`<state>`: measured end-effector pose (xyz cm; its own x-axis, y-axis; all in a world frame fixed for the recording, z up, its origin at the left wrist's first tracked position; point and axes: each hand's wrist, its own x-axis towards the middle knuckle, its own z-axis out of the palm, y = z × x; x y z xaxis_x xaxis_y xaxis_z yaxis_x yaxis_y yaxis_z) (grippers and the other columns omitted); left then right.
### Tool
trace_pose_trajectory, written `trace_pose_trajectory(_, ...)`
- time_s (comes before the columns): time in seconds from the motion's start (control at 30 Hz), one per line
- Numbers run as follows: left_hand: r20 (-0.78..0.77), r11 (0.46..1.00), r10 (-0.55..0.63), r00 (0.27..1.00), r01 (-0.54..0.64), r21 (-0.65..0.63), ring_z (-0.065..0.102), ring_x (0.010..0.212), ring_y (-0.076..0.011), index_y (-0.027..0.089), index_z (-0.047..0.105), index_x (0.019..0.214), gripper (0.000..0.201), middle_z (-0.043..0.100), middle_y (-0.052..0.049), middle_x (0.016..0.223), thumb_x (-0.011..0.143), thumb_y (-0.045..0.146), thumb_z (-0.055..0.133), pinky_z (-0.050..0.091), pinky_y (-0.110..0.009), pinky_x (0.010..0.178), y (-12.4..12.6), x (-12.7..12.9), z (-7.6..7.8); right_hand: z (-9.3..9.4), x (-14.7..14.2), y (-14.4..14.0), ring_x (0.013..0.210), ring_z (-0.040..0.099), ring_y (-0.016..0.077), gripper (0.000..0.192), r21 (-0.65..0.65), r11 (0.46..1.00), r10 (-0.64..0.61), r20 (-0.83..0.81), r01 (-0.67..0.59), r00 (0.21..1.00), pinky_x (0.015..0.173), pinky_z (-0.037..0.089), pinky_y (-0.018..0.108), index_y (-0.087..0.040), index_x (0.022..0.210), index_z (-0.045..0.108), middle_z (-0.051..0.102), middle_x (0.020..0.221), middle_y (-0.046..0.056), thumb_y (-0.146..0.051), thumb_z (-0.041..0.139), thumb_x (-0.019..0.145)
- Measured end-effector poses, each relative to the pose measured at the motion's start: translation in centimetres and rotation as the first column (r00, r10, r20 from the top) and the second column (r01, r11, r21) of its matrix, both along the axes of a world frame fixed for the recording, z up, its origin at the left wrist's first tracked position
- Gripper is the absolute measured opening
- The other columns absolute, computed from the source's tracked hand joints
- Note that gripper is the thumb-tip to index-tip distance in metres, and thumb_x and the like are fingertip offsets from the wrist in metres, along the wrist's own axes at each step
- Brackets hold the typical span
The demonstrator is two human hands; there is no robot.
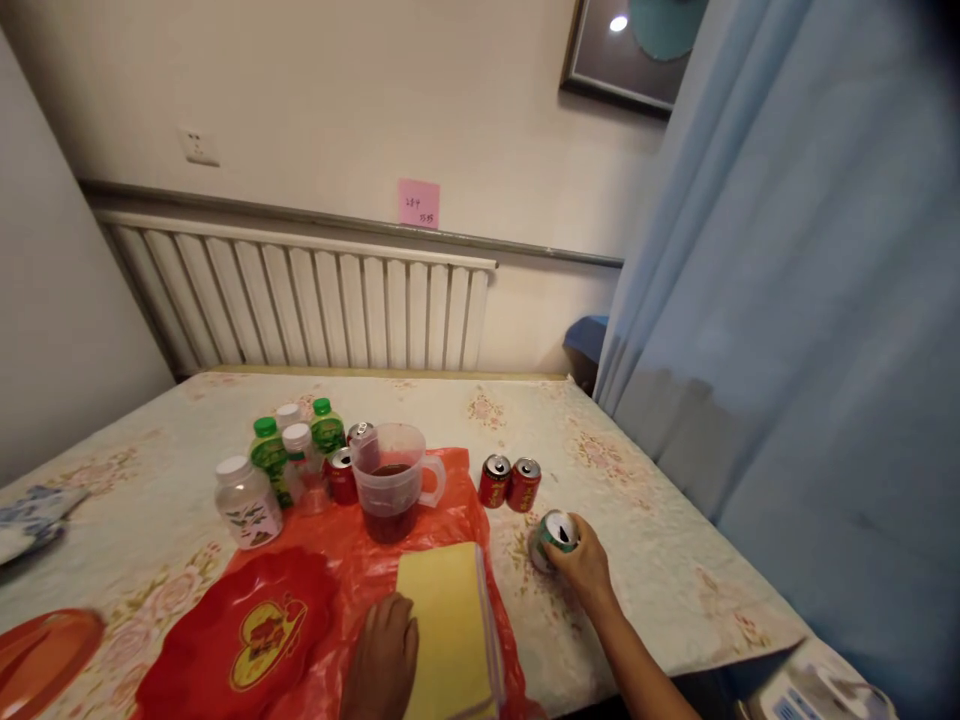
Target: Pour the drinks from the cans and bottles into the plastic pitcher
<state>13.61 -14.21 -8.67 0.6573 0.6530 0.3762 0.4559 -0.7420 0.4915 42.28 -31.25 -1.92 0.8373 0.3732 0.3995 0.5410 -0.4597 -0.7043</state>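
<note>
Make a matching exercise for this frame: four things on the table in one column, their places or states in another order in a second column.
Things:
1. green can
2. yellow pad
3. clear jug
4. two red cans

Places or states:
A. stands on the red plastic sheet, holds dark liquid
B. gripped by the right hand
C. standing side by side, apart from both hands
D. beside the left hand

Pairs: 1-B, 2-D, 3-A, 4-C

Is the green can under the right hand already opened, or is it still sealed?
Opened. The green can held by the right hand shows a dark drinking hole in its silver top, beside the pull tab.
</note>
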Motion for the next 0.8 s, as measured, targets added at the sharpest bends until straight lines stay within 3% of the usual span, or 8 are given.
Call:
trace_pose_trajectory(0.2,0.003,0.994,0.008,1.000,-0.008,0.109,0.060,0.100,-0.0249,0.020,0.060,0.103,0.022,0.065,-0.009,0.105,0.093,0.027,0.041,0.050,-0.043,0.092,0.5,0.2,-1.5,-0.7,4.4,1.3,0.088,0.061,0.0244,0.040,-0.009,0.997,-0.079,0.013,0.079,0.997,0.078,0.045,0.032,-0.017,0.098,0.062,0.068,0.094,0.009,-0.038,0.064,0.064)
trace_pose_trajectory(0.5,0.008,0.985,0.023,1.000,-0.024,0.169,0.061,0.101,-0.0236,0.022,0.059,0.105,0.021,0.065,-0.007,0.105,0.093,0.027,0.042,0.051,-0.041,0.092,0.5,0.2,-1.6,-1.7,7.7,3.9,0.085,0.059,0.0250,0.031,-0.010,0.997,-0.076,0.053,0.077,0.996,0.076,0.043,0.032,-0.018,0.091,0.060,0.066,0.089,0.009,-0.039,0.061,0.069)
trace_pose_trajectory(0.63,0.002,0.985,0.029,1.000,-0.028,0.168,0.061,0.101,-0.0233,0.022,0.058,0.105,0.021,0.065,-0.007,0.105,0.093,0.028,0.042,0.052,-0.040,0.090,0.6,0.2,-1.7,-2.9,8.2,4.7,0.092,0.058,0.0268,0.038,0.009,0.996,-0.087,0.052,0.086,0.995,0.083,0.043,0.035,-0.017,0.101,0.060,0.066,0.096,0.012,-0.039,0.062,0.069)
trace_pose_trajectory(0.8,-0.008,0.985,0.027,1.000,-0.025,0.170,0.061,0.100,-0.0235,0.022,0.058,0.105,0.021,0.065,-0.007,0.105,0.093,0.029,0.043,0.052,-0.040,0.089,0.6,0.2,-1.5,-5.0,8.6,4.5,0.108,0.057,0.0302,0.063,0.040,0.993,-0.108,0.011,0.108,0.994,0.092,0.043,0.038,-0.013,0.122,0.052,0.063,0.117,0.017,-0.042,0.064,0.068)
